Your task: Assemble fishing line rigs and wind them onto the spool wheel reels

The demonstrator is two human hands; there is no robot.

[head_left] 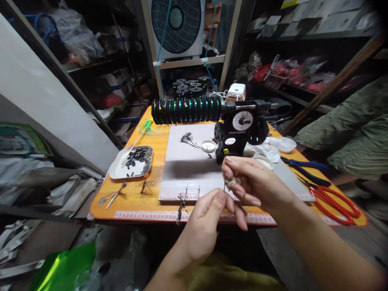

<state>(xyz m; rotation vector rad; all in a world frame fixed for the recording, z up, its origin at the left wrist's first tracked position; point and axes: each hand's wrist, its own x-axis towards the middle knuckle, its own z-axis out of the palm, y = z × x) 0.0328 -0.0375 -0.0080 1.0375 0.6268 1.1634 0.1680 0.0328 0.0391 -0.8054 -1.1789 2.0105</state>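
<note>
Near the front edge of the white board (184, 173), my left hand (212, 214) has thumb and forefinger pressed together on a thin line. Just above and to the right, my right hand (248, 182) pinches the same line, with a small beige wad (232, 182) among its fingers. The line runs up past a small yellow piece (226, 151) in front of a black winding machine (239, 125). A row of black spools (186, 110) with green line sits on its shaft. Small black parts on lines (180, 208) hang at the board's front edge.
On the left of the orange table (104, 202) stands a white tray (117, 167) of small black parts. Red scissors (336, 202) and blue-handled pliers (309, 165) lie at the right. A small white dish (208, 145) is on the board. A person's trouser leg (348, 129) shows at right.
</note>
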